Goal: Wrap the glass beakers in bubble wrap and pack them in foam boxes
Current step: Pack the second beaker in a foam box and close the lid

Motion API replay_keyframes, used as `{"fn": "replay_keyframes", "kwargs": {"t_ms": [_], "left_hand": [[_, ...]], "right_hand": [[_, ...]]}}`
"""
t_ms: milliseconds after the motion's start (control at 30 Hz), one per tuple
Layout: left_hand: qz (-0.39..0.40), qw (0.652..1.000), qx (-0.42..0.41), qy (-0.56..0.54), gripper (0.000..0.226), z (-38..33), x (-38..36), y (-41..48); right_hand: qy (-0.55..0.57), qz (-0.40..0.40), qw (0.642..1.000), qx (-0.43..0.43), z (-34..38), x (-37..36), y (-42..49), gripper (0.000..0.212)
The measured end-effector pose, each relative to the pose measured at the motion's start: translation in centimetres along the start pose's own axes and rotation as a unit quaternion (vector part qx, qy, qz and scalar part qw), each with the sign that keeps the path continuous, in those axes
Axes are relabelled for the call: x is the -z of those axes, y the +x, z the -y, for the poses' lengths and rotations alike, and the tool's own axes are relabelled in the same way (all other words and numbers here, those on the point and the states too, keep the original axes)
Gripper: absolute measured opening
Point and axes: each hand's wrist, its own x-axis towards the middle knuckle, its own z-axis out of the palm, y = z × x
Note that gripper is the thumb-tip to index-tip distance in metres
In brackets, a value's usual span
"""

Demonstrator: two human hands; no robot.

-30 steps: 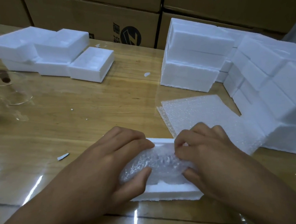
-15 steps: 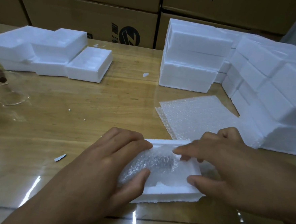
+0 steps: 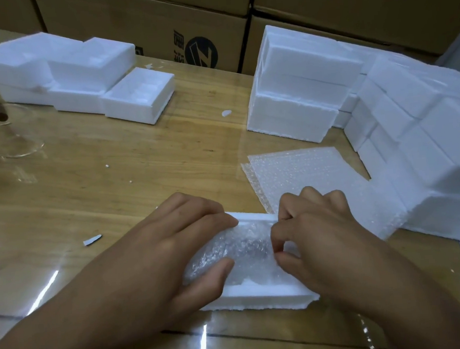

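Right hand (image 3: 317, 239) back on bubble-wrapped bundle (image 3: 242, 248), contents indistinct

Open tabletop (image 3: 146, 163) runs between left foam boxes (image 3: 139, 99) and right foam stacks (image 3: 299, 93).

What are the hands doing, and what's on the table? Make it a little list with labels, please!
left hand: grips the left end of the bubble-wrapped bundle
right hand: pinches the bundle's right end
foam box: open, holds the bundle, on the wooden table
spare bubble wrap: flat sheets beyond the right hand
foam stacks: back left and right
glass beaker: bare, far left
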Motion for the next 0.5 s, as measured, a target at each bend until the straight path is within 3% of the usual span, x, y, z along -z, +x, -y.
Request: {"fn": "replay_keyframes", "kwargs": {"t_ms": [100, 200, 300, 400, 500], "left_hand": [[0.0, 1.0, 0.0, 0.001, 0.042, 0.0, 0.0, -0.1], [0.0, 1.0, 0.002, 0.003, 0.041, 0.0, 0.1, -0.1], [0.003, 1.0, 0.002, 0.009, 0.041, 0.0, 0.1, -0.1], [0.012, 1.0, 0.001, 0.01, 0.041, 0.0, 0.1, 0.0], [0.014, 1.0, 0.006, 0.011, 0.044, 0.1, 0.0, 0.0]], "right_hand": [[0.023, 0.002, 1.0, 0.014, -0.5, 0.2, -0.2, 0.02], [0.113, -0.021, 0.993, 0.024, -1.2, 1.9, -1.1, 0.02], [0.181, -0.053, 0.98, 0.055, -0.6, 2.8, -1.0, 0.034], [0.182, -0.025, 0.98, 0.078, 0.5, 1.9, -0.3, 0.051], [0.149, -0.025, 0.986, 0.067, 0.6, 1.2, -0.1, 0.046]]}}
